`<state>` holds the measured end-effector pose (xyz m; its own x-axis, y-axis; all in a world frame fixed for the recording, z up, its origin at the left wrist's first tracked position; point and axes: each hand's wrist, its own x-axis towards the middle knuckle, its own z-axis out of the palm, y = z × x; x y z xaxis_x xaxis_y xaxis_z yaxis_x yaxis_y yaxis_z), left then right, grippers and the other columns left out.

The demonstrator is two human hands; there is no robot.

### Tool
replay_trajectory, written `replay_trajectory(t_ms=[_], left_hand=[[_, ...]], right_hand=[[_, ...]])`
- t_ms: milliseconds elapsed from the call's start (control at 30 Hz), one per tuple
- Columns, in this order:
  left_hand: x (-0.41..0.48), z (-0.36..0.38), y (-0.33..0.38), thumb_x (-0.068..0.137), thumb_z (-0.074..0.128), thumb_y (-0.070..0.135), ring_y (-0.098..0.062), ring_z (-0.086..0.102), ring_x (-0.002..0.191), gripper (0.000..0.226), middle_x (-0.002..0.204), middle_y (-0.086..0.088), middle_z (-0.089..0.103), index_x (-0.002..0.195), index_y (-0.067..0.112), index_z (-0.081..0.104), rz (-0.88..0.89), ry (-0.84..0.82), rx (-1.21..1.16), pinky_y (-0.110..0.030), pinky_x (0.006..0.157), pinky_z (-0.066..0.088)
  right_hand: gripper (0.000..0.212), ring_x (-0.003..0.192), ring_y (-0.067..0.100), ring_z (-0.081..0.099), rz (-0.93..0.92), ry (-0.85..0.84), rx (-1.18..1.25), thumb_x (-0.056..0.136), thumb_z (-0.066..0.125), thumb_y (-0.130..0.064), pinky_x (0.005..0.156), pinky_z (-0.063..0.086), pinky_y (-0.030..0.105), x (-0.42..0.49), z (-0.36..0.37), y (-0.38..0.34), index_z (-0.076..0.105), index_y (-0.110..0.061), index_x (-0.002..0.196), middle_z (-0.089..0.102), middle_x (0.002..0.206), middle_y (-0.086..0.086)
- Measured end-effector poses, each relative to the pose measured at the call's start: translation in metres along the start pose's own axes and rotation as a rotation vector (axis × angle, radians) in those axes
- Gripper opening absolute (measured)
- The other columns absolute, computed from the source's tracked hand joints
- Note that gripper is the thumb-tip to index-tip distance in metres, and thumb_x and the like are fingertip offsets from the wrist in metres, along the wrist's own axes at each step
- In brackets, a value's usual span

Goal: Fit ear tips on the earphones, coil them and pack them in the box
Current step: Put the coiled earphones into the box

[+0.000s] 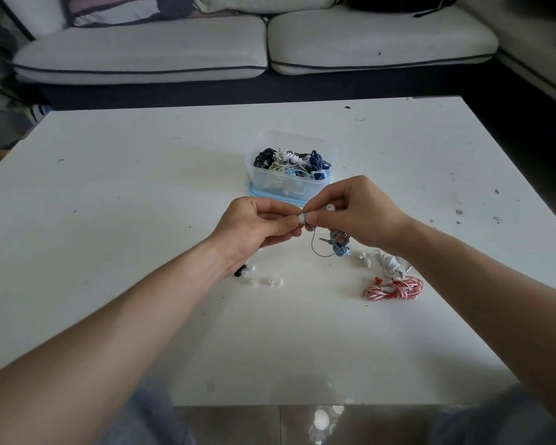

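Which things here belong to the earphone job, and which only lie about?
Job: left hand pinching an ear tip, right hand holding the blue earphones, loose tips, white earphones, red earphones, box.
Lying about: sofa, cushion, dark bag.

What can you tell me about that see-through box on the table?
The box is a small tub of clear plastic with rounded corners, open on top and upright. It stands on a pale blue lid near the middle of the white table. Coiled earphones in black, white and blue lie in it. Nothing else touches it.
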<state>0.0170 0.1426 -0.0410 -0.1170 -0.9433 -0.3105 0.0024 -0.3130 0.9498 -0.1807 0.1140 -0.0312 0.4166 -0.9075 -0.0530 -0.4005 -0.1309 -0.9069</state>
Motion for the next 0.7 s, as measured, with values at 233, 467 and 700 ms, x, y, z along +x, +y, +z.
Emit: replay_trajectory(t_ms=[233, 467, 700], left_hand=[[-0.001, 0.003, 0.000, 0.079, 0.077, 0.003, -0.020, 0.074, 0.080, 0.013, 0.085, -0.014, 0.076, 0.092, 0.006, 0.073, 0.005, 0.062, 0.001, -0.023, 0.073, 0.057], [-0.002, 0.009, -0.003, 0.079, 0.078, 0.003, -0.020, 0.073, 0.077, 0.014, 0.084, -0.017, 0.075, 0.092, 0.003, 0.074, 0.006, 0.127, -0.022, -0.022, 0.072, 0.058], [-0.002, 0.009, -0.002, 0.078, 0.077, 0.001, -0.020, 0.072, 0.074, 0.009, 0.078, -0.014, 0.075, 0.083, 0.008, 0.075, 0.004, 0.122, -0.049, -0.023, 0.072, 0.057]], right_hand=[[0.005, 0.051, 0.011, 0.052, 0.000, 0.084, -0.070, 0.082, 0.079, -0.019, 0.053, 0.044, 0.021, -0.002, 0.005, -0.002, 0.077, -0.019, 0.078, 0.074, 0.070, 0.000], [0.005, 0.049, 0.001, 0.057, 0.029, 0.184, -0.059, 0.081, 0.080, -0.018, 0.053, 0.044, 0.014, -0.003, 0.015, 0.001, 0.076, -0.017, 0.080, 0.073, 0.066, -0.007], [0.003, 0.053, 0.010, 0.058, 0.011, 0.176, -0.019, 0.082, 0.079, -0.015, 0.053, 0.047, 0.018, -0.004, 0.016, 0.000, 0.077, -0.015, 0.081, 0.074, 0.068, -0.003]])
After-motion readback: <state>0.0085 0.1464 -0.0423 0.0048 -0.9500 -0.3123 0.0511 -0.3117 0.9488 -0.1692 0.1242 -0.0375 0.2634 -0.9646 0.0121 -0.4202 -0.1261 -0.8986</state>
